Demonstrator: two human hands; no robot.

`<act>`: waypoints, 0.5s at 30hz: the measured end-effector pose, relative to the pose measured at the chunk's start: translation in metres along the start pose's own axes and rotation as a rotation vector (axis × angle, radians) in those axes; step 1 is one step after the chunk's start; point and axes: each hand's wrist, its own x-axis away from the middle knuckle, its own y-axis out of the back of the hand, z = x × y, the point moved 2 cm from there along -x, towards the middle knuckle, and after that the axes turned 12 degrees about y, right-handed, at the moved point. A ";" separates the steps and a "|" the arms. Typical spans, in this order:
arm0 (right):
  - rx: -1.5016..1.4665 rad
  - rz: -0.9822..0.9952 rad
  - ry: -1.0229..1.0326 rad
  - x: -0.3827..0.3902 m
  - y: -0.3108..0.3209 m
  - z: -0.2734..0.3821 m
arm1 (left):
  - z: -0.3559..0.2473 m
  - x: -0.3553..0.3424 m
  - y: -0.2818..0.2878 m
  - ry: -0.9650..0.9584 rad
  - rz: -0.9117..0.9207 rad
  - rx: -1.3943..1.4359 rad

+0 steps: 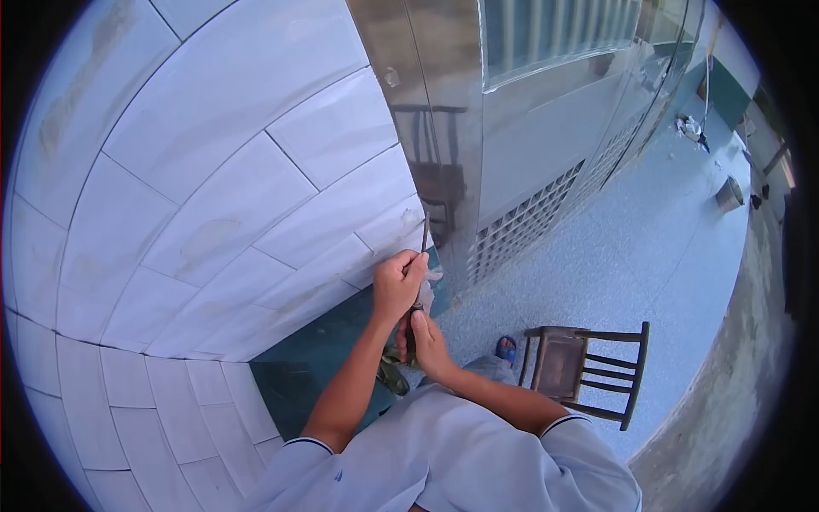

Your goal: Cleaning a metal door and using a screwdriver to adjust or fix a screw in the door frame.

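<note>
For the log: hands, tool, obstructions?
Left hand gripping slim tool, right hand on its handle. Tip near tiled wall, contact unclear. Dark chair at right, apart from hands.

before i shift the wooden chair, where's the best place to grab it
Probably grip the wooden chair by its top rail, from the right: it looks upright, its seat is nearer you, and gaps beside the slim rail leave room to grip.
</note>
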 end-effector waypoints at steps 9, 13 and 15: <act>0.067 0.010 0.052 -0.002 -0.001 0.003 | 0.005 0.000 0.001 0.058 0.040 0.070; 0.006 -0.016 0.039 0.000 -0.003 0.008 | 0.004 -0.001 -0.003 0.056 0.040 0.103; 0.088 0.043 0.046 0.009 -0.003 0.002 | 0.016 0.006 -0.001 -0.009 -0.039 0.048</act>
